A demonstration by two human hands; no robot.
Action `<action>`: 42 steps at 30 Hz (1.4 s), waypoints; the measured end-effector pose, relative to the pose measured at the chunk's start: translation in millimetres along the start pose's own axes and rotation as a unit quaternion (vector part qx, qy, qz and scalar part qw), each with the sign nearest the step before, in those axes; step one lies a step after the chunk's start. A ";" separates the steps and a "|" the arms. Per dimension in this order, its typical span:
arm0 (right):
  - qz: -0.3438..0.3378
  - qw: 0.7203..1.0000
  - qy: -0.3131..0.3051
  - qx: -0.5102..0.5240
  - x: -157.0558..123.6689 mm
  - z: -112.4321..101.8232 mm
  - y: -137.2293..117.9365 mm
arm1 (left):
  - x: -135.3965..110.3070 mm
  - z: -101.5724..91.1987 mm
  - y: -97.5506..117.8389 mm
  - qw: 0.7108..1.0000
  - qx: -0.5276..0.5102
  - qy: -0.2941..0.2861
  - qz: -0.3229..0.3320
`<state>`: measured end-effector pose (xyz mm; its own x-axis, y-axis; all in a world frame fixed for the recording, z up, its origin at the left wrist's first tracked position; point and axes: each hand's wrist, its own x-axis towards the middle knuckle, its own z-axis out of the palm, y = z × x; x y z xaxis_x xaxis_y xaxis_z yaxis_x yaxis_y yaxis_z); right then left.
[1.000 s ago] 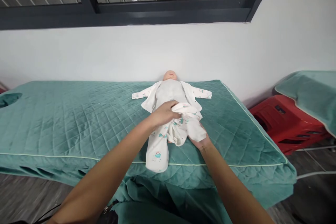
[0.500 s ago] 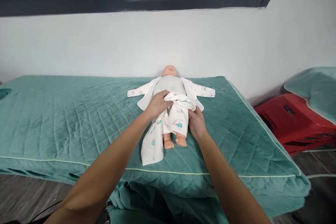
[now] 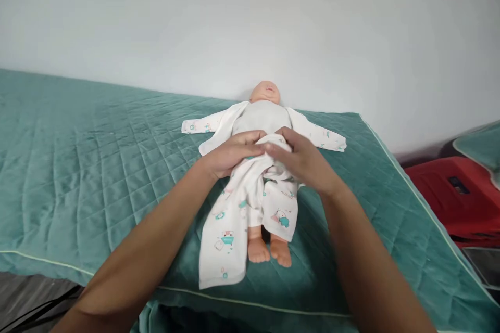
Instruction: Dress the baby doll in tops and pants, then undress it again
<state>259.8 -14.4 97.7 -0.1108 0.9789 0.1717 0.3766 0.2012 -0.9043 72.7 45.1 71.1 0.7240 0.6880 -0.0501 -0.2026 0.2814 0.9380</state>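
A baby doll (image 3: 265, 92) lies on its back on a teal quilted bed (image 3: 97, 156), head toward the white wall. A white printed romper (image 3: 230, 229) is spread open under and over it, sleeves out to both sides. Both bare feet (image 3: 269, 251) poke out below one trouser leg; the other leg lies flat beside them. My left hand (image 3: 228, 153) and my right hand (image 3: 300, 158) meet at the doll's waist, both closed on the bunched top edge of the romper's trousers (image 3: 273, 141).
A red plastic object (image 3: 453, 197) stands on the floor to the right of the bed, with another teal cover (image 3: 480, 148) behind it. The bed's front edge (image 3: 273, 307) runs close below the doll's feet.
The view dropped and moved closer. My right hand rose from the doll's thigh to its waist. The trousers were pulled up and the doll's feet show further out of one leg.
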 end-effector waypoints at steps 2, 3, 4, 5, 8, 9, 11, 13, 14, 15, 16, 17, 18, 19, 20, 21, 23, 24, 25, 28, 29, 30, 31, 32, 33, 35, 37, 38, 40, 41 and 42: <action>0.035 0.997 -0.058 0.045 15.3 -3.3 0.9 | 5.0 4.2 -0.3 0.999 -0.033 0.013 0.018; 0.047 0.992 -0.082 0.080 18.8 -2.8 5.0 | 5.5 4.6 -1.4 0.999 -0.039 0.019 0.020; 0.057 0.987 -0.100 0.116 19.7 -1.4 10.6 | 4.9 3.7 -3.0 0.999 -0.039 0.022 0.018; 0.066 0.980 -0.111 0.150 18.8 0.5 16.7 | 3.7 1.9 -4.8 0.999 -0.034 0.021 0.014; 0.095 0.963 -0.095 0.231 11.7 5.3 31.6 | 0.1 -7.4 -7.9 1.000 -0.024 -0.020 0.002; 0.101 0.958 -0.082 0.255 10.0 5.9 34.2 | -0.4 -10.8 -7.8 0.999 -0.022 -0.041 -0.004; 0.102 0.946 -0.055 0.303 8.5 6.0 36.2 | -0.3 -16.5 -6.8 0.996 -0.011 -0.087 -0.019; 0.099 0.933 -0.035 0.343 8.9 6.2 35.8 | 0.6 -20.1 -6.5 0.992 0.014 -0.121 -0.032; 0.102 0.928 -0.031 0.358 9.2 6.7 35.4 | 1.2 -21.0 -7.2 0.991 0.029 -0.127 -0.036; 0.107 0.922 -0.029 0.371 9.6 7.4 35.0 | 1.8 -21.3 -8.7 0.991 0.040 -0.122 -0.037; 0.112 0.918 -0.031 0.380 9.8 8.3 34.8 | 2.5 -21.2 -11.0 0.992 0.046 -0.110 -0.032; 0.118 0.915 -0.034 0.385 10.1 9.1 34.6 | 3.2 -20.8 -13.9 0.994 0.043 -0.093 -0.023; 0.123 0.913 -0.038 0.388 10.3 9.7 34.5 | 4.0 -20.3 -17.3 0.996 0.034 -0.077 -0.010; 0.128 0.912 -0.047 0.387 10.6 9.9 34.2 | 4.8 -19.7 -20.7 0.998 0.020 -0.065 0.004; 0.133 0.913 -0.057 0.383 11.0 9.7 33.9 | 5.4 -19.2 -23.9 0.998 0.005 -0.060 0.016; 0.135 0.914 -0.068 0.376 11.3 9.0 33.3 | 5.9 -18.7 -26.6 0.998 -0.008 -0.059 0.025; 0.134 0.922 -0.094 0.352 11.6 6.4 31.3 | 6.0 -18.1 -29.9 0.997 -0.029 -0.056 0.038; 0.132 0.926 -0.109 0.336 11.5 4.6 30.0 | 5.7 -17.7 -30.5 0.997 -0.037 -0.050 0.045; 0.130 0.931 -0.125 0.317 11.0 2.7 28.5 | 5.1 -17.1 -30.5 0.997 -0.043 -0.041 0.053; 0.146 0.940 -0.193 0.239 7.8 -2.2 24.0 | 3.3 -13.9 -28.4 0.997 -0.045 -0.005 0.065; 0.156 0.941 -0.216 0.210 6.4 -2.9 23.0 | 2.8 -12.4 -27.6 0.997 -0.038 0.005 0.064; 0.164 0.941 -0.233 0.183 4.9 -3.0 22.5 | 2.4 -10.9 -26.9 0.998 -0.030 0.012 0.062; 0.170 0.941 -0.242 0.166 3.4 -2.4 22.7 | 2.1 -9.4 -26.3 0.998 -0.020 0.018 0.060; 0.173 0.941 -0.240 0.162 2.2 -1.2 23.5 | 1.8 -8.2 -25.6 0.998 -0.010 0.022 0.058; 0.174 0.942 -0.228 0.173 1.3 0.5 25.1 | 1.4 -7.2 -24.8 0.998 0.001 0.025 0.058; 0.174 0.943 -0.177 0.223 0.6 4.6 29.8 | 0.0 -5.8 -21.8 0.997 0.026 0.028 0.061; 0.173 0.938 -0.114 0.277 1.4 8.4 35.0 | -2.6 -5.3 -16.0 0.996 0.066 0.018 0.063; 0.170 0.935 -0.088 0.300 2.0 10.0 37.0 | -4.5 -5.2 -12.2 0.994 0.093 0.007 0.058; 0.157 0.928 -0.059 0.332 3.2 12.7 39.0 | -8.4 -5.5 -4.1 0.987 0.154 -0.024 0.034; 0.148 0.927 -0.055 0.340 3.4 13.8 38.8 | -10.2 -5.8 -0.7 0.982 0.181 -0.042 0.017; 0.139 0.927 -0.055 0.343 3.4 14.9 38.1 | -11.6 -6.4 1.7 0.978 0.200 -0.059 -0.001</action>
<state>260.1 -3.9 58.1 -0.2053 0.9723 -0.1117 -0.2657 -0.1652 -0.9498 59.7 41.8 71.0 0.7998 0.5992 -0.0344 0.0560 -0.0174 0.9983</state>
